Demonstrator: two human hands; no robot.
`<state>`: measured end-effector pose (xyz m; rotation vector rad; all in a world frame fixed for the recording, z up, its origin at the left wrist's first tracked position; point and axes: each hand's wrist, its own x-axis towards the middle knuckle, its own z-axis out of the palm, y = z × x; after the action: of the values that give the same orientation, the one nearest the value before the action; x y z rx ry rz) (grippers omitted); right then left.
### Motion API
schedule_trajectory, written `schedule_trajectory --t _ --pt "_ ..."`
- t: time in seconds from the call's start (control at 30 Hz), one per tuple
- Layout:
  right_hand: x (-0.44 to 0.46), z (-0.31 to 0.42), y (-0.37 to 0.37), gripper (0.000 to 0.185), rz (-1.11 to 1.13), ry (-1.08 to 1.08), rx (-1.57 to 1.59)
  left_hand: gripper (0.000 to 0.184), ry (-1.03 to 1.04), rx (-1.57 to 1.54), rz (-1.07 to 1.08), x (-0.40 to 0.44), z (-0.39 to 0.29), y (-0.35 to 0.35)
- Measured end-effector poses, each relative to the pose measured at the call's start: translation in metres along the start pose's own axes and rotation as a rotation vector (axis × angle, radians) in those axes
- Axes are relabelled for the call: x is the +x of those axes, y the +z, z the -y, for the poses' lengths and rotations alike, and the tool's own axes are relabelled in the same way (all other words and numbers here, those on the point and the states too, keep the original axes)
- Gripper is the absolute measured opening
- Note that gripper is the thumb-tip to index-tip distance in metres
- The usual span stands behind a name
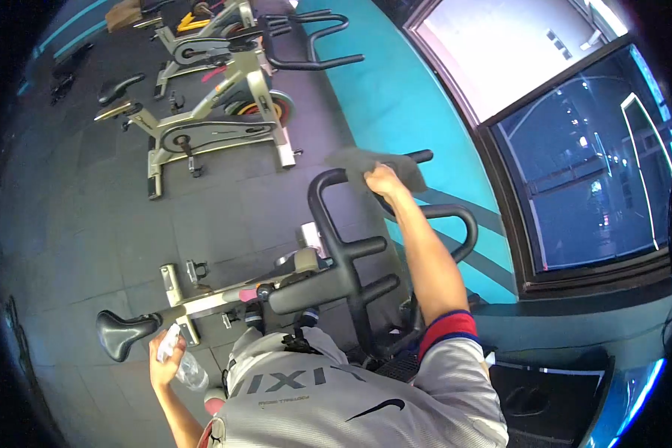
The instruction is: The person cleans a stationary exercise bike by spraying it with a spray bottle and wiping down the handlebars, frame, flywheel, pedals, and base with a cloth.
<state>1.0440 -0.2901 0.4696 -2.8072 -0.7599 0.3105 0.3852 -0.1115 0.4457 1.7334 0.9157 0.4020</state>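
In my left hand [164, 360] is a clear spray bottle [193, 373] with a white trigger head, held low beside the black saddle [119, 332] of the nearest exercise bike. My right hand [383, 181] reaches forward, closed on a grey cloth [414, 173]. The cloth lies against the far part of the black handlebar [325, 201] and hides some of it. Its left edge looks smeared by motion. The bike's frame [213, 300] runs from the saddle to the handlebar, in front of my body.
More exercise bikes [201, 127] stand in a row further ahead on the dark tiled floor [75, 246]. On the right is a teal wall [381, 104] with dark-framed windows [586, 172]. A dark mat or tray [549, 403] lies at the lower right.
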Motion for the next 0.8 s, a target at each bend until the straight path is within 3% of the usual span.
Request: schedule_trajectory --t 0.03,0.07,0.1,0.17,0.2,0.27,0.33,0.4,0.43,0.47,0.53,0.57,0.6,0.63,0.7,0.8 --pt "-0.03 -0.001 -0.046 0.045 0.363 -0.113 0.496 0.017 -0.048 -0.097 0.023 0.008 0.0 0.006" --pt "-0.044 -0.016 -0.076 0.047 0.472 -0.114 0.607 0.018 0.048 -0.019 0.028 0.017 0.005 0.008" --pt "-0.063 -0.011 -0.112 0.048 0.378 0.084 0.6 0.019 0.143 0.06 0.024 0.025 0.009 0.01" --pt "-0.112 0.014 -0.198 0.051 0.19 0.215 0.8 0.022 0.186 -0.039 0.031 0.041 -0.019 0.016" --pt "-0.135 0.025 -0.24 0.058 0.102 -0.056 0.642 0.02 0.23 0.017 0.029 0.045 -0.03 0.014" --pt "-0.164 0.036 -0.291 0.063 -0.123 -0.293 0.495 0.018 0.302 0.136 0.007 0.046 -0.07 0.014" --pt "-0.184 0.059 -0.311 0.058 -0.22 -0.252 0.449 0.015 0.297 0.171 0.03 0.046 -0.085 0.012" --pt "-0.162 0.046 -0.3 0.056 -0.162 -0.327 0.048 0.012 0.294 0.183 0.019 0.038 -0.076 0.015" --pt "-0.147 0.058 -0.28 0.057 -0.016 -0.153 -0.132 0.012 0.3 0.195 0.004 0.031 -0.06 0.017" --pt "-0.128 0.067 -0.248 0.056 0.08 -0.121 -0.285 0.012 0.305 0.207 -0.011 0.024 -0.043 0.019" --pt "-0.072 0.059 -0.152 0.062 0.419 -0.071 -0.445 0.013 0.124 0.13 0.062 0.01 -0.064 0.022" --pt "-0.045 0.043 -0.089 0.065 0.547 -0.158 -0.452 0.014 0.042 0.118 0.11 0.003 -0.054 0.022" --pt "-0.022 0.019 -0.02 0.061 0.252 -0.076 -0.475 0.014 0.048 0.08 0.056 -0.006 -0.048 0.027" --pt "-0.042 0.065 -0.036 0.058 0.168 0.233 -0.356 0.014 0.054 0.042 0.0 -0.017 -0.042 0.031" --pt "-0.046 0.081 -0.053 0.059 0.21 0.152 -0.339 0.014 0.206 0.209 -0.162 -0.04 -0.004 0.045" --pt "-0.027 0.039 -0.015 0.064 0.14 0.023 -0.438 0.014 -0.004 0.002 -0.127 -0.055 0.009 0.065"
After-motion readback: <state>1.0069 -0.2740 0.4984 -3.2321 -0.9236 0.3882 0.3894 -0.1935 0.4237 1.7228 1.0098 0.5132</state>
